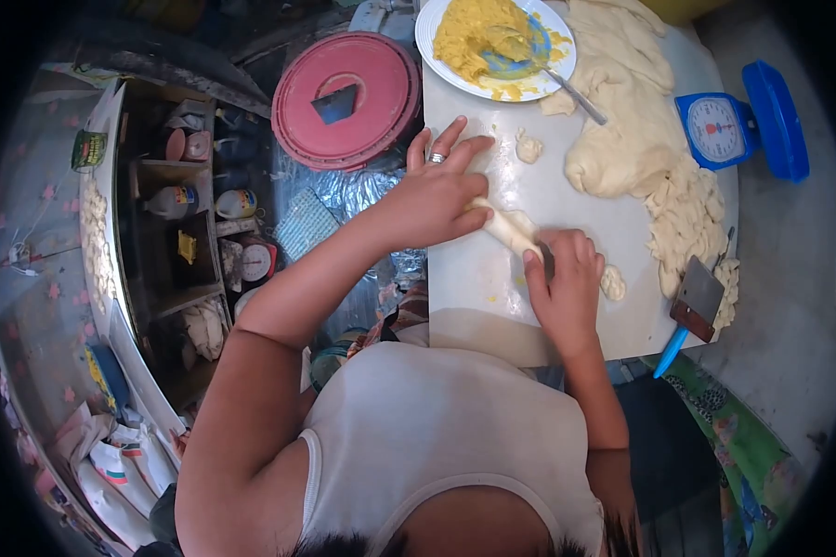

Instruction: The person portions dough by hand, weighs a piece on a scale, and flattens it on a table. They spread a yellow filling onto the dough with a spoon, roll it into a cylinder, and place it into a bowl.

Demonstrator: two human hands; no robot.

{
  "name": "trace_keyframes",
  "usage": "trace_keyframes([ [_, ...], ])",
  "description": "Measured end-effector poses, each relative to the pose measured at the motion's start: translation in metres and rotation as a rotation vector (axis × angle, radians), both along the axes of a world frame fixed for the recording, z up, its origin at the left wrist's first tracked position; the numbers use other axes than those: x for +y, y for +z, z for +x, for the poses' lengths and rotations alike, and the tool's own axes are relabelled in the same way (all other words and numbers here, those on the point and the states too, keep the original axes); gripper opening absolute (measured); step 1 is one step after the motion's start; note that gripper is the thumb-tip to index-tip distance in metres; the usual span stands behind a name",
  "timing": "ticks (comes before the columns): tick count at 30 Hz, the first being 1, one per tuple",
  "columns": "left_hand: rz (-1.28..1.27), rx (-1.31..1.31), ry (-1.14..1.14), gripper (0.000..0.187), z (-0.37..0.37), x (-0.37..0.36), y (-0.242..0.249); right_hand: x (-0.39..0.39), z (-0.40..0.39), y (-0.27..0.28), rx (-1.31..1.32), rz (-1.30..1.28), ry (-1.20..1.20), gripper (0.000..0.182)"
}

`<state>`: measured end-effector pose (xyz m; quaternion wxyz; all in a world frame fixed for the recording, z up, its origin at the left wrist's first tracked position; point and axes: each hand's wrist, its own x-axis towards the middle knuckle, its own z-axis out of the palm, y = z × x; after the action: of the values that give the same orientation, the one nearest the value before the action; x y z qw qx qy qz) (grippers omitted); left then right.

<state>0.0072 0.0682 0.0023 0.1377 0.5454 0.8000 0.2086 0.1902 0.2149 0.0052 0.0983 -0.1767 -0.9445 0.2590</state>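
Note:
A small rolled strip of dough stretches between my two hands over the white tabletop. My left hand, with a ring on one finger, pinches its upper left end; the other fingers are spread. At the lower right end, my right hand grips the strip between thumb and curled fingers. One small dough lump sits above the strip, and another dough piece lies beside my right hand. Beyond them is a large mass of dough.
A white plate at the back holds yellow filling and a spoon. On the right are a blue scale and a blue-handled scraper. A red-lidded bucket stands left of the table, near wooden shelves.

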Motion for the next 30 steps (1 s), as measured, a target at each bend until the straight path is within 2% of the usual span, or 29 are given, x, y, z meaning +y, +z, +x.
trace_keyframes([
  [1, 0.001, 0.002, -0.002, 0.015, 0.002, 0.004, -0.003, 0.001, -0.001, -0.003, 0.002, 0.001, -0.002, 0.020],
  [3, 0.229, -0.030, 0.091, 0.017, 0.005, 0.009, -0.008, 0.005, -0.001, -0.009, 0.133, 0.013, 0.056, 0.028],
  [4, 0.228, -0.031, 0.088, 0.017, 0.005, 0.010, -0.008, 0.007, 0.001, -0.009, 0.132, 0.013, 0.052, 0.028],
  [6, 0.115, 0.191, -0.071, 0.018, 0.006, 0.008, -0.004, 0.010, 0.006, -0.008, -0.024, 0.061, 0.142, 0.035],
  [9, 0.122, 0.064, -0.100, 0.021, 0.005, 0.003, 0.006, 0.002, -0.003, 0.004, 0.080, 0.045, 0.080, 0.031],
  [12, 0.051, 0.127, -0.149, 0.021, 0.001, 0.006, 0.002, 0.002, -0.009, -0.005, 0.063, 0.047, 0.132, 0.031],
  [16, 0.054, 0.053, -0.138, 0.022, -0.005, 0.014, 0.006, 0.012, -0.013, -0.005, 0.023, 0.063, 0.077, 0.031],
  [19, 0.067, 0.140, -0.047, 0.022, 0.001, 0.024, 0.004, 0.013, -0.020, -0.004, 0.018, 0.101, 0.014, 0.029],
  [21, 0.149, 0.159, -0.057, 0.022, 0.006, 0.028, 0.002, 0.012, -0.024, -0.005, 0.164, 0.008, 0.053, 0.027],
  [25, 0.132, 0.110, -0.147, 0.024, 0.005, 0.023, 0.010, 0.013, -0.022, 0.003, 0.122, 0.021, 0.122, 0.027],
  [28, 0.078, 0.184, -0.168, 0.025, -0.002, 0.024, 0.004, 0.023, -0.020, -0.006, 0.057, 0.098, 0.114, 0.030],
  [30, 0.135, 0.189, -0.065, 0.028, -0.005, 0.025, -0.003, 0.028, -0.021, -0.008, 0.043, 0.076, 0.034, 0.032],
])
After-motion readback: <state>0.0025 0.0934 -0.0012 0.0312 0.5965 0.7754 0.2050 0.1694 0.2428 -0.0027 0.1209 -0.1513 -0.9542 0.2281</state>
